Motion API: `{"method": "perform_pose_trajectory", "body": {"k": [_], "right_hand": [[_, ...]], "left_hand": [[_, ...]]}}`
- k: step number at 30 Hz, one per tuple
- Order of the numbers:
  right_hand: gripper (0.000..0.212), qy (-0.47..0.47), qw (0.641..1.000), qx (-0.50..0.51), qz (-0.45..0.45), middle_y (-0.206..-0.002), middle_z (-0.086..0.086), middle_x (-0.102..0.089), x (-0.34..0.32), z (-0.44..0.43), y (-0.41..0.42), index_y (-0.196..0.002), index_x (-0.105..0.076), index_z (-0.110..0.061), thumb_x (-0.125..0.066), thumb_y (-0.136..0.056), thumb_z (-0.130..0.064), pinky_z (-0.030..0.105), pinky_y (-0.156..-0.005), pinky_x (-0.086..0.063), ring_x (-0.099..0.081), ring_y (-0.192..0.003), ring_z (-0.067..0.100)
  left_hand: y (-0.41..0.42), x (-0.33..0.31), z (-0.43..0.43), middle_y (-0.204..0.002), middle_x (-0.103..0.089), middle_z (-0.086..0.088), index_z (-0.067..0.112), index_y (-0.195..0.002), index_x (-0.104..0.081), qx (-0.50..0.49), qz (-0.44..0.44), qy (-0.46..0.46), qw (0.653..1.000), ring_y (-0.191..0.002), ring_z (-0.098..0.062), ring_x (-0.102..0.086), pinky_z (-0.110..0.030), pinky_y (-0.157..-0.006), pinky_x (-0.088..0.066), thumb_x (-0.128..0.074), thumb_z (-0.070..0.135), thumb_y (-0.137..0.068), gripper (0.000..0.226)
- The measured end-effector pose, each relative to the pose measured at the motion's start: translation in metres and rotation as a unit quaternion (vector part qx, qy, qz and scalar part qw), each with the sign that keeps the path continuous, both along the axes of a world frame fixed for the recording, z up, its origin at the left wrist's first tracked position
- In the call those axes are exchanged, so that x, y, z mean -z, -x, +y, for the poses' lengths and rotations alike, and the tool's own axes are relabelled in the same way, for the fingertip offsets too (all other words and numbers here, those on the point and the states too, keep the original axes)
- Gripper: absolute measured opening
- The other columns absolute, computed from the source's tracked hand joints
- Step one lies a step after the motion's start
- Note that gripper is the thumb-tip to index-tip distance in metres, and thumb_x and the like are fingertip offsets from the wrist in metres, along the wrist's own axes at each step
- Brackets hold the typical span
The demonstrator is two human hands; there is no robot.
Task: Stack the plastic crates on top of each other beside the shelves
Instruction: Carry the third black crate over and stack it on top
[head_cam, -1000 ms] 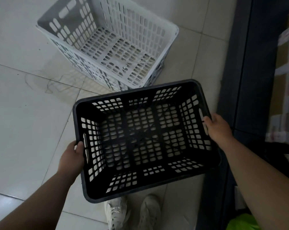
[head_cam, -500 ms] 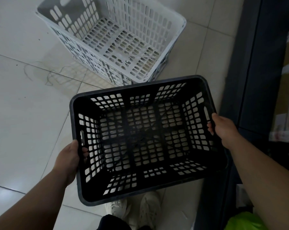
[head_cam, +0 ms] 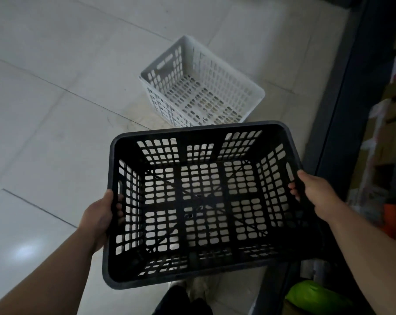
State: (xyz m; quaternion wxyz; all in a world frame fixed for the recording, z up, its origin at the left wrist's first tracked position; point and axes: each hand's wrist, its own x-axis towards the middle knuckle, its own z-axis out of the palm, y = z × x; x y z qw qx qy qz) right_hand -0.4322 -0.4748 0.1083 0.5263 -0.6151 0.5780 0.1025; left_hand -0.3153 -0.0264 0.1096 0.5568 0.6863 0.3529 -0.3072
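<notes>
The white slatted plastic crate [head_cam: 201,87] now sits farther ahead of me than a second ago. My left hand [head_cam: 98,218] and right hand [head_cam: 315,193] grip the black perforated plastic crate [head_cam: 201,203] above the pale tiled floor [head_cam: 56,110], dark shelving [head_cam: 351,110] rightward.

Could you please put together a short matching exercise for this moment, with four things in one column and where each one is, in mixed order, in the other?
Things:
1. black crate
2. white crate
3. left hand
4. right hand

Places or states:
A. standing empty on the tiled floor, ahead of the person
B. gripping the crate's side nearest the dark shelves
C. held up off the floor between both hands
D. gripping the crate's side away from the shelves

Pairs: 1-C, 2-A, 3-D, 4-B
</notes>
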Motion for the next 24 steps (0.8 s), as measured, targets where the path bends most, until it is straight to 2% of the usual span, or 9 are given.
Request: {"method": "perform_pose_trajectory", "body": {"k": [3, 7, 12, 19, 24], "right_hand": [[0.032, -0.011, 1.000, -0.004, -0.021, -0.080, 0.007, -0.064, -0.059, 0.013, -0.013, -0.087, -0.065, -0.012, -0.047, -0.096, -0.037, 0.031, -0.065, -0.046, -0.057, -0.069, 0.017], [0.032, -0.026, 0.998, -0.015, -0.059, -0.075, 0.008, -0.060, -0.137, 0.033, -0.033, -0.089, -0.063, -0.008, -0.049, -0.096, -0.036, 0.026, -0.051, -0.053, -0.057, -0.065, 0.018], [0.031, 0.021, 0.993, -0.061, -0.103, -0.072, 0.006, -0.058, -0.225, 0.068, -0.059, -0.088, -0.064, -0.008, -0.052, -0.095, -0.035, 0.030, -0.053, -0.041, -0.050, -0.061, 0.017], [0.032, 0.056, 0.978, -0.125, -0.158, -0.071, 0.008, -0.057, -0.309, 0.132, -0.106, -0.086, -0.060, -0.006, -0.048, -0.096, -0.034, 0.029, -0.052, -0.042, -0.050, -0.060, 0.018], [0.027, 0.073, 0.962, -0.172, -0.198, -0.072, 0.009, -0.057, -0.354, 0.194, -0.155, -0.082, -0.058, -0.010, -0.047, -0.097, -0.030, 0.029, -0.052, -0.041, -0.050, -0.059, 0.017]], "left_hand": [[0.000, -0.058, 0.019, -0.067, -0.044, -0.001, 0.012, -0.088, -0.060, -0.009, -0.016, 0.010, 1.000, -0.058, -0.015, -0.038, -0.029, -0.056, -0.036, -0.035, 0.044, -0.097, 0.041], [0.002, -0.134, 0.042, -0.068, -0.048, -0.002, 0.010, -0.087, -0.060, -0.029, -0.054, 0.008, 0.998, -0.057, -0.016, -0.038, -0.028, -0.052, -0.031, -0.032, 0.043, -0.099, 0.045], [0.010, -0.220, 0.075, -0.072, -0.066, -0.003, 0.009, -0.088, -0.059, -0.077, -0.101, 0.012, 0.992, -0.059, -0.017, -0.047, -0.028, -0.051, -0.031, -0.034, 0.041, -0.099, 0.043], [0.015, -0.307, 0.135, -0.071, -0.060, -0.004, 0.009, -0.086, -0.060, -0.153, -0.154, -0.019, 0.976, -0.058, -0.017, -0.048, -0.028, -0.052, -0.037, -0.036, 0.037, -0.098, 0.038], [0.008, -0.350, 0.189, -0.070, -0.060, -0.006, 0.007, -0.083, -0.061, -0.205, -0.191, -0.059, 0.958, -0.057, -0.017, -0.048, -0.028, -0.051, -0.037, -0.040, 0.033, -0.096, 0.036]]}}
